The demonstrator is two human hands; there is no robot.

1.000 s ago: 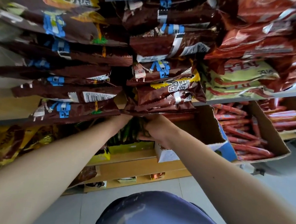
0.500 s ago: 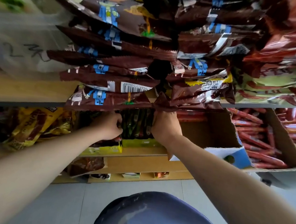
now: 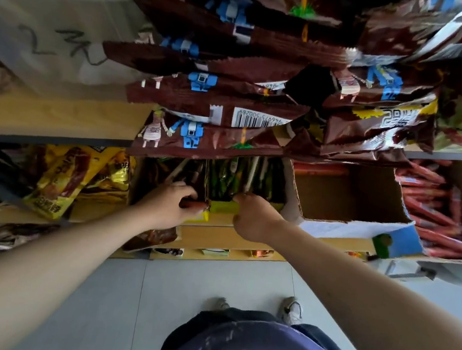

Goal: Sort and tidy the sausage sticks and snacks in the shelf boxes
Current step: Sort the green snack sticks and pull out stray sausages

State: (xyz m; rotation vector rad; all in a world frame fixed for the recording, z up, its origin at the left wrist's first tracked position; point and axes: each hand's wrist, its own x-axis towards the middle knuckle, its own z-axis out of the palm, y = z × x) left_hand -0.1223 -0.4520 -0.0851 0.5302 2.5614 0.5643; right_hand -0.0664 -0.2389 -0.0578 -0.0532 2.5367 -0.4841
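Observation:
A yellow-green shelf box (image 3: 221,206) holds upright green-wrapped snack sticks (image 3: 229,179), with darker brown sticks (image 3: 177,170) to their left. My left hand (image 3: 171,206) curls its fingers round a reddish-brown sausage stick (image 3: 194,205) at the box's front left corner. My right hand (image 3: 253,216) grips the front edge of the same box, fingers hooked over the rim. To the right stands a cardboard box (image 3: 350,199) with a torn blue-and-white front flap, and beyond it an open carton of red sausage sticks (image 3: 435,219).
Brown snack bags (image 3: 217,111) hang over the edge of the shelf above and hide the back of the boxes. Yellow snack bags (image 3: 71,177) lie at the left on the same shelf. Lower shelves (image 3: 215,240) and grey floor tiles (image 3: 107,299) lie beneath my arms.
Both hands have come down from under the hanging brown bags to the box front. The green sticks now show fully, and my left hand now holds a sausage stick.

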